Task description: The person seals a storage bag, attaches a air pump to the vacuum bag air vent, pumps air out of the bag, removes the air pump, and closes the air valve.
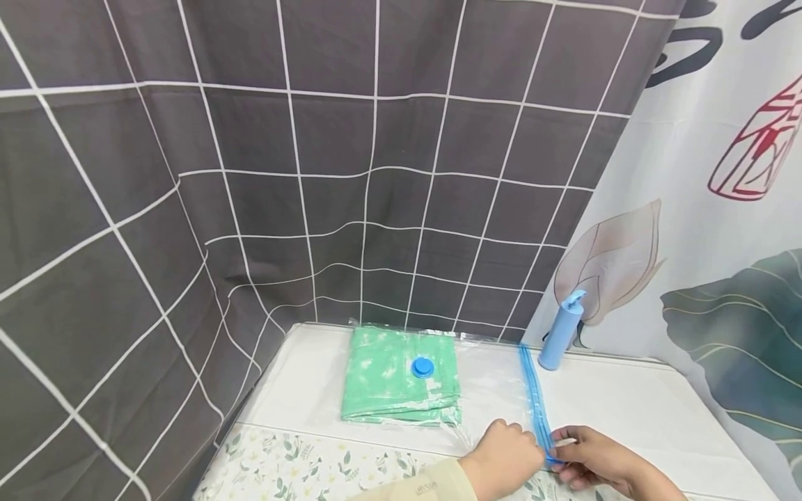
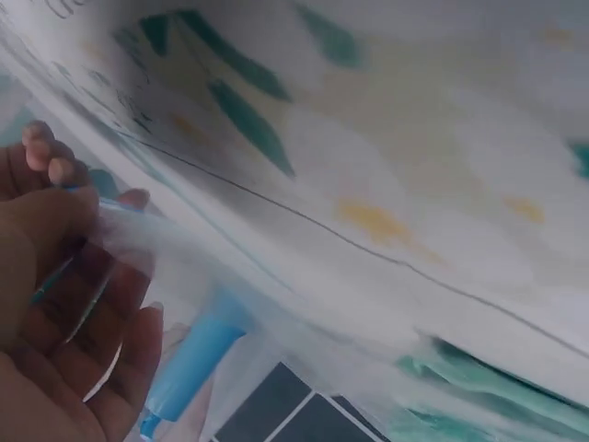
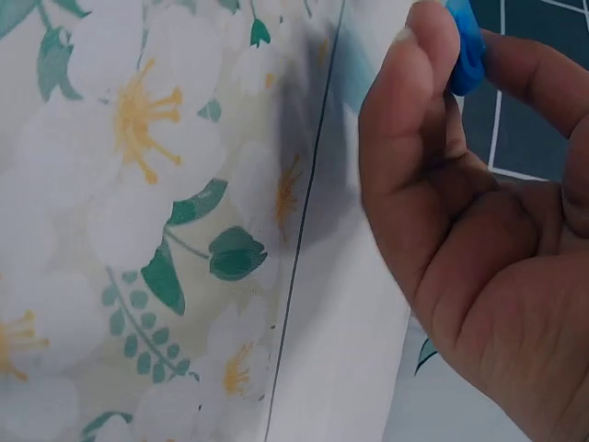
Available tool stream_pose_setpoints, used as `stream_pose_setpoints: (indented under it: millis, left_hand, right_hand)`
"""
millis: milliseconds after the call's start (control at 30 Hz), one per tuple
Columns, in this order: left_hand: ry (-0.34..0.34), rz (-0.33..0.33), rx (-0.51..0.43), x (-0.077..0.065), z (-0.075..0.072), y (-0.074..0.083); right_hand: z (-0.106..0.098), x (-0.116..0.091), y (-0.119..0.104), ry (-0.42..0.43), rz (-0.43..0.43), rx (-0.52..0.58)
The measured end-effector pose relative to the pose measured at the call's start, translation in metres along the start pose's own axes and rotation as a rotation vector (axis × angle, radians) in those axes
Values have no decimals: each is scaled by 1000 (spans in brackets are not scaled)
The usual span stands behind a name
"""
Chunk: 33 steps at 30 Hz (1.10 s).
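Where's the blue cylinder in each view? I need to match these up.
Head: blue cylinder, lower right, just right of the clear bag's blue zip strip.
Left wrist: blue cylinder, near the bottom edge, left of centre.
Right wrist: not in it.
Shared landmark: the dark white-gridded cloth, in all three.

Clear bag (image 1: 491,379) flat on tabletop (image 1: 633,396), film creased, glossy. Green cloth (image 1: 391,376) inside, folded into rough square, layered edges facing near side, filling bag's left part. Round blue valve (image 1: 422,367) above cloth. Blue zip (image 1: 532,386) along right edge; blue slider (image 3: 469,55) pinched at its near end.
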<state>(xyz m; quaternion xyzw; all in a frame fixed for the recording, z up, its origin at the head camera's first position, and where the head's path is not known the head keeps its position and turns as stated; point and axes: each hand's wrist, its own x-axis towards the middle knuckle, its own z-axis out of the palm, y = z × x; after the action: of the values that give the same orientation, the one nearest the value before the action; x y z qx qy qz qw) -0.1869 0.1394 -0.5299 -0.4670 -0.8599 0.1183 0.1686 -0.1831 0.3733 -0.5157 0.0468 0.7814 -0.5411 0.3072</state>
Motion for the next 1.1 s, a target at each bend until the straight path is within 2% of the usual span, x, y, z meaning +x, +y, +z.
stream_pose_setpoints:
  millis: [233, 400, 500, 667, 867, 933, 1100]
  left_hand:
    - [24, 1, 16, 3, 0, 3]
    - [26, -16, -50, 3, 3, -1]
    - [44, -32, -82, 4, 5, -3]
    - [55, -54, -82, 5, 5, -5]
    - [83, -69, -102, 3, 6, -7]
    - [100, -77, -115, 2, 6, -8]
    - [158, -110, -80, 0, 5, -9]
  right_hand:
    - [-3, 0, 0, 21, -28, 17]
    - [-1, 2, -3, 54, -37, -2]
    - [1, 4, -6, 97, -26, -11]
    - [4, 8, -12, 200, 12, -26]
    - [9, 12, -18, 259, 11, -20]
    - [8, 11, -19, 234, 2, -8]
    - [-1, 6, -15, 97, -29, 33]
